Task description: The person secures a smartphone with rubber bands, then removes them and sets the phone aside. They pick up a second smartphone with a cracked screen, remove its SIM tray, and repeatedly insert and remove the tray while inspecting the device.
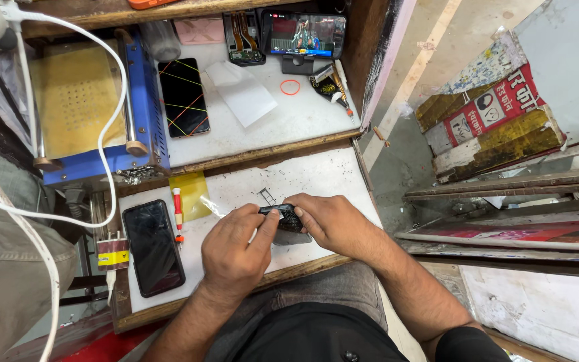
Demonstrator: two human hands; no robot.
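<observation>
Both my hands meet over the near white worktop (316, 175). My left hand (236, 249) and my right hand (326, 221) grip together a small black device (283, 216), a phone or phone part, held just above the surface. My left thumb and forefinger pinch its near edge; my right fingers wrap its far end. A grey flat piece (291, 237) shows under it. What the fingers cover is hidden.
A black phone (153, 247) lies at the left beside a red-handled screwdriver (177, 216) and a yellow sheet (191, 193). Behind are a blue machine (95, 100), a phone with coloured lines (183, 96), a propped phone showing video (305, 35), a white cable (105, 154).
</observation>
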